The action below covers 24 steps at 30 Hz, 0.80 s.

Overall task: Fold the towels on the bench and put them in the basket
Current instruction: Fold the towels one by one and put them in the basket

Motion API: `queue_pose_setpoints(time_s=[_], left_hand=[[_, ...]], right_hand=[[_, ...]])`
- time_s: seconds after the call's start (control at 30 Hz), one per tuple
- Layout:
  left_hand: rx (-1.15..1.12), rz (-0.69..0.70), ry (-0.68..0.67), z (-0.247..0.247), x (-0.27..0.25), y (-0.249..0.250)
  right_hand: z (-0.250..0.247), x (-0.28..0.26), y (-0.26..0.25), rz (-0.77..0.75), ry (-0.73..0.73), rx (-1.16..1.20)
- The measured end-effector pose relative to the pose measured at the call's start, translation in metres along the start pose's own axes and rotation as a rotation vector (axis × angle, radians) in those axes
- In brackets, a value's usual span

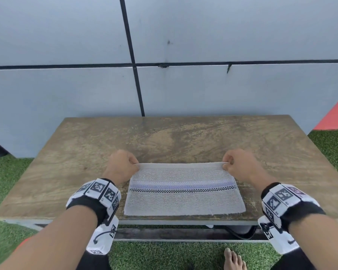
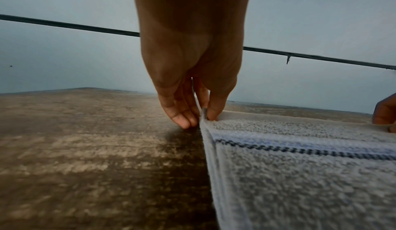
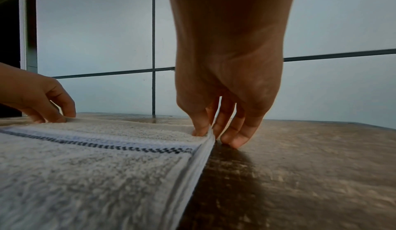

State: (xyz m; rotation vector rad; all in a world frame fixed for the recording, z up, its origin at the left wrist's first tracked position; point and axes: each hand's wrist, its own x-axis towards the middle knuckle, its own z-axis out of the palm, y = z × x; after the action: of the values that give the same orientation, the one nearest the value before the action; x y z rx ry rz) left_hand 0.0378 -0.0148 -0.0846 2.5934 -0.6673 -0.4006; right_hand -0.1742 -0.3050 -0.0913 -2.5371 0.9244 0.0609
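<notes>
On bench [image 1: 183,137], towel [image 1: 183,199] lengthwise left-right.

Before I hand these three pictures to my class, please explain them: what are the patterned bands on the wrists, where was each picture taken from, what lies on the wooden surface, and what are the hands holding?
There is no machine: a person works with two bare hands. The wide picture comes from a camera worn on the head, looking down. The other two come from cameras on the wrists, each looking along its hand; the patterned bands strap that gear on and are probably tracking markers. On the wooden bench lies one grey towel with a pale blue band and a dark checked stripe. The left hand and the right hand each pinch one far corner of it.
</notes>
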Motion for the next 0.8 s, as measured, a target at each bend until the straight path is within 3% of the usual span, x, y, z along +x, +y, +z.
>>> queue_pose_setpoints(time_s=[0.3,0.4,0.53,0.7,0.8], left_hand=[[0.134,0.024,-0.117,-0.004,-0.002,0.003],[0.140,0.058,-0.100,-0.013,-0.005,0.006],[0.094,0.152,-0.003,-0.042,-0.010,0.020],[-0.032,0.264,0.296,-0.089,-0.023,0.039],[-0.062,0.352,0.387,-0.100,-0.034,0.040]], right_hand=[[-0.006,-0.007,-0.012,0.023,-0.115,-0.125],[-0.014,-0.013,-0.017,0.004,-0.103,-0.102],[-0.039,-0.019,-0.027,-0.041,0.059,-0.017],[-0.076,-0.023,-0.033,-0.150,0.397,0.116],[-0.085,-0.036,-0.033,-0.247,0.520,0.166]])
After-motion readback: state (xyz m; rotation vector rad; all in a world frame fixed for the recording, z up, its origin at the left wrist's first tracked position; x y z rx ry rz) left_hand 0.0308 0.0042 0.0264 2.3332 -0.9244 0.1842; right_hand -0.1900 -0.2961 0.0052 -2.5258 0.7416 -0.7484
